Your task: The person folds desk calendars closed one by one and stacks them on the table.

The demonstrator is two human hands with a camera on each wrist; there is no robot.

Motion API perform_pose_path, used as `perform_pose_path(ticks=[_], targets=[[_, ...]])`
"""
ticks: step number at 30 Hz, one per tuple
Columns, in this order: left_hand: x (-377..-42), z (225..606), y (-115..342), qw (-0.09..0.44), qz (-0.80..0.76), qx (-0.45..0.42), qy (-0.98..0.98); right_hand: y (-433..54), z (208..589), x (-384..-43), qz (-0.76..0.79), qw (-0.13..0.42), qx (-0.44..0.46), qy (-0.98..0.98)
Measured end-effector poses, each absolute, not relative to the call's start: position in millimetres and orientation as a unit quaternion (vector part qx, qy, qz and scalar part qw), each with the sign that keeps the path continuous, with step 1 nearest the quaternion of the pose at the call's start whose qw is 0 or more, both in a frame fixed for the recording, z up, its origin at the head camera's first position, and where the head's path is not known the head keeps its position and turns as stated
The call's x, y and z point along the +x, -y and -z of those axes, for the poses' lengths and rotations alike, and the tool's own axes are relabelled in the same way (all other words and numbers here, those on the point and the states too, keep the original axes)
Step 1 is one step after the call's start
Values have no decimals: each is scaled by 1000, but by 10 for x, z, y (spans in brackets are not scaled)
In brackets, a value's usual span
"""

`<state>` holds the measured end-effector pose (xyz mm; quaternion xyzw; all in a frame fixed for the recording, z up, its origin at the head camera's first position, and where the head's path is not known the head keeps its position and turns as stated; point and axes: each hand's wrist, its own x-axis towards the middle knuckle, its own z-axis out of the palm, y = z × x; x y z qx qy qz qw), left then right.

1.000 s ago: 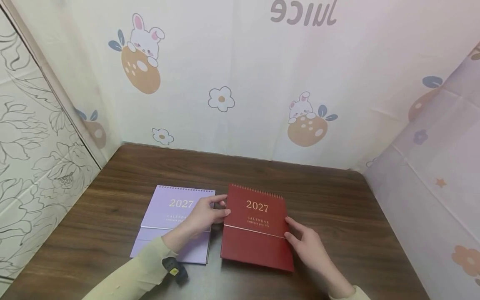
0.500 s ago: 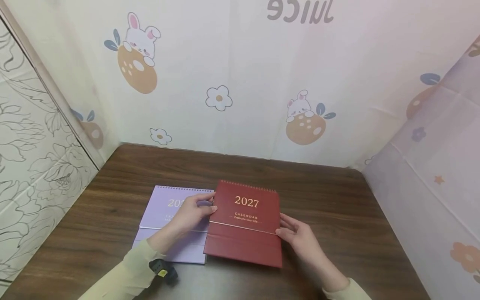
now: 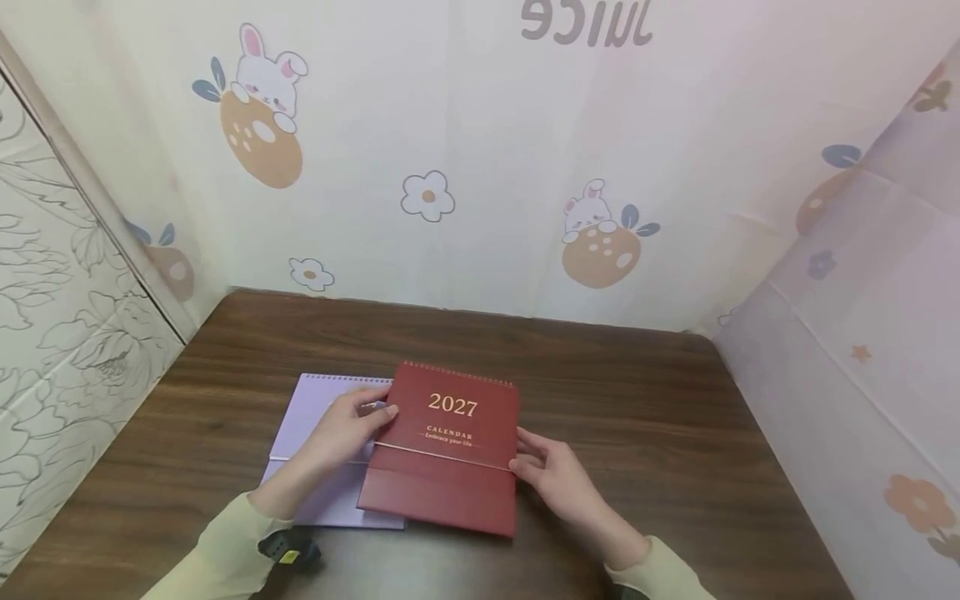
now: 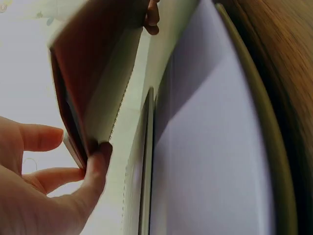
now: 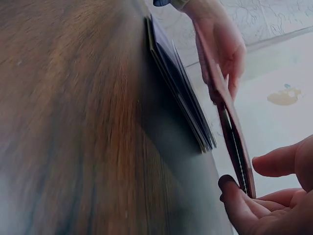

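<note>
A red 2027 desk calendar (image 3: 447,450) hangs between both hands, raised over the table and overlapping the right part of a purple desk calendar (image 3: 322,496). My left hand (image 3: 341,433) pinches its left edge, thumb on the cover and fingers underneath. At the right edge my right hand (image 3: 558,479) grips it the same way. The left wrist view has the red calendar (image 4: 93,73) tilted above the purple one (image 4: 205,127), with a gap between them. Seen from the right wrist, the purple calendar (image 5: 181,93) lies on the wood below the red calendar (image 5: 230,127).
The dark wooden table (image 3: 637,400) runs back to a white curtain (image 3: 360,108) printed with rabbits and flowers. Another printed curtain (image 3: 862,333) borders the right side. A panel with line-drawn flowers (image 3: 90,358) stands at the left. A dark band (image 3: 288,547) sits on the left wrist.
Both hands have carried the red calendar leftward, from beside the purple calendar to over its right part. The purple calendar stays in place on the table; the head view has shifted slightly.
</note>
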<state>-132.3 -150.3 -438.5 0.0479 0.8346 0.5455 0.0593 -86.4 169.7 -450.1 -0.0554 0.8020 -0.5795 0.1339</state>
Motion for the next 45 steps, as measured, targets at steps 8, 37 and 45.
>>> perform_pose_path(ticks=[8, 37, 45], targets=[[-1270, 4407, 1633, 30, -479, 33, -876, -1480, 4495, -894, 564, 135, -101, -808], [-1174, 4421, 2094, 21, -353, -32, -935, -792, 4557, -1034, 417, 117, -171, -885], [-1141, 4414, 2206, 27, -361, -52, -931, -649, 4542, -1039, 375, 123, -175, -902]])
